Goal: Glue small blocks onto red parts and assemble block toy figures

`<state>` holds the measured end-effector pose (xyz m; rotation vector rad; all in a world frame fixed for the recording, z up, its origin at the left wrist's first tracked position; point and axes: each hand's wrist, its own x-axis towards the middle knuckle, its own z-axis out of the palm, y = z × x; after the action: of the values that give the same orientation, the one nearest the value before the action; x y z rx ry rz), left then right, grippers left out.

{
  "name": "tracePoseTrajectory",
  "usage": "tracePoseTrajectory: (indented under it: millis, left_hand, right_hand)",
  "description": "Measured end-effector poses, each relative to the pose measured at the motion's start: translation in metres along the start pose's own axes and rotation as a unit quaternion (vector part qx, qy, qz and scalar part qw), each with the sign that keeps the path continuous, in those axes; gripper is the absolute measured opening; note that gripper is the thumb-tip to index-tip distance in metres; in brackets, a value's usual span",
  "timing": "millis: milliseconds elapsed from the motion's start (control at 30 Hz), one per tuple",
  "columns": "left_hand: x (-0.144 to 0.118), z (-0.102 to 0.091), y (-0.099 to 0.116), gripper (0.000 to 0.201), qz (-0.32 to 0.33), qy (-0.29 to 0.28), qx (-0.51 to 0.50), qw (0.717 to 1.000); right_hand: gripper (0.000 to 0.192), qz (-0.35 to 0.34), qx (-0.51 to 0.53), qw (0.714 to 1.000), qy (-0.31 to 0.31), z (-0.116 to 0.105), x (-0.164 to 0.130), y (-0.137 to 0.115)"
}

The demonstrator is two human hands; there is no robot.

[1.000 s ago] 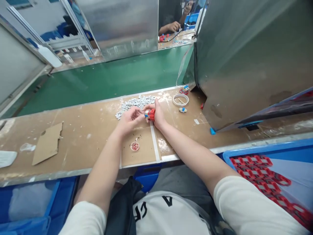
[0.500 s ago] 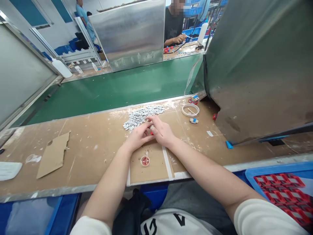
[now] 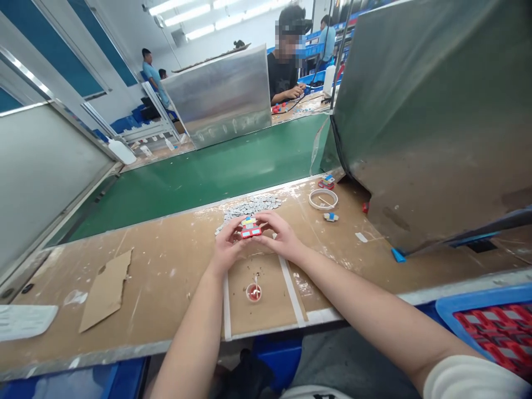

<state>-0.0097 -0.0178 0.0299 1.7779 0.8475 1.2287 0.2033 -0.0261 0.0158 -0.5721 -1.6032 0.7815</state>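
Head view, listed left to right. Cardboard scrap (image 3: pixel 107 289): flat on the brown bench (image 3: pixel 166 266), at 9 o'clock of the hands. Left hand (image 3: pixel 226 249): fingers pinching the left end of a small red toy piece (image 3: pixel 250 230). Small red-filled cap (image 3: pixel 253 292): at 6 o'clock of the toy piece. Heap of grey chips (image 3: pixel 249 208): at 12 o'clock, just behind it. Right hand (image 3: pixel 281 235): fingers gripping the toy's right end. White ring (image 3: pixel 323 199): at 2 o'clock, possibly a tape roll.
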Motion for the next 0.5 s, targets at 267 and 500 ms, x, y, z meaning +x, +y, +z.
tracePoseTrajectory:
  millis: [267,500]
  left_hand:
    - [0.0004,-0.0048,0.0068,0.053,0.054,-0.004,0.026,0.998]
    - [-0.0015,-0.0091,0.0066,0.052,0.071,-0.011,0.068,0.995]
  right_hand:
    - [0.042,-0.027,-0.014,1.0,-0.008,-0.0018,-0.0029,-0.0044]
    - [0.038,-0.057,-0.027,0.998,-0.011,-0.0059,-0.0015,-0.0101]
